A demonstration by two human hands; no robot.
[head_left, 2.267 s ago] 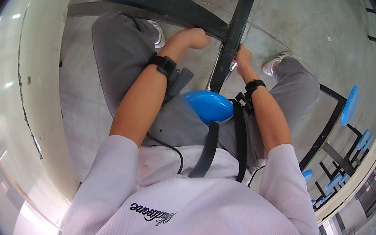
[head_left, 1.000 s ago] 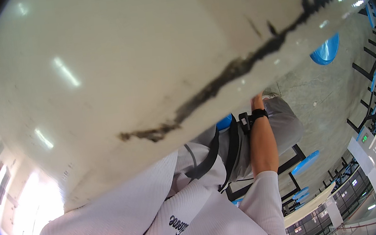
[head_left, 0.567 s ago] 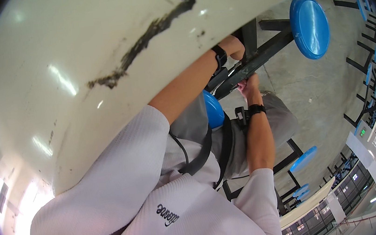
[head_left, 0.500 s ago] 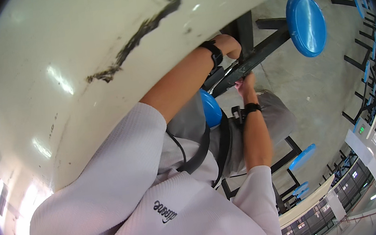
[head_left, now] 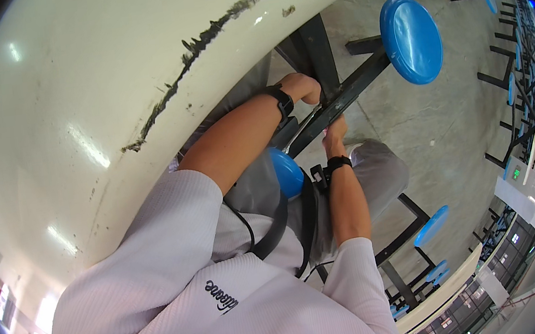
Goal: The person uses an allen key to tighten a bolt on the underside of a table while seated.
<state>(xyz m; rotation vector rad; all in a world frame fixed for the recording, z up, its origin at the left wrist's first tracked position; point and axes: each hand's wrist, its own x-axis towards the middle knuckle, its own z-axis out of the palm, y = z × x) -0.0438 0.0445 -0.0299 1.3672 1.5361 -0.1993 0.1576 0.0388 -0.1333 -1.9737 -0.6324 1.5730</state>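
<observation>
Below a cream tabletop [head_left: 69, 78] with a chipped dark streak along its edge, both my hands are at a black metal frame [head_left: 351, 86]. My left hand [head_left: 301, 88] curls down at the junction of the beams, fingers bent; what is in them is hidden. My right hand [head_left: 335, 128] is closed just under the diagonal beam, its fingertips and anything they grip too obscured to make out. A thin silver metal piece [head_left: 300, 129] lies along that beam between my hands. A blue round seat [head_left: 288, 171] shows at my lap, beside black straps.
The beam carries another blue seat [head_left: 411, 39] at upper right. More blue seats [head_left: 430, 226] on black frames line the right side over a concrete floor [head_left: 430, 133]. My grey-trousered knee [head_left: 381, 166] is right of my right hand.
The tabletop swung over most of the view and hid my left hand, then receded, showing both hands at the frame again. Since half a second ago the hands appear slightly lower and leftward.
</observation>
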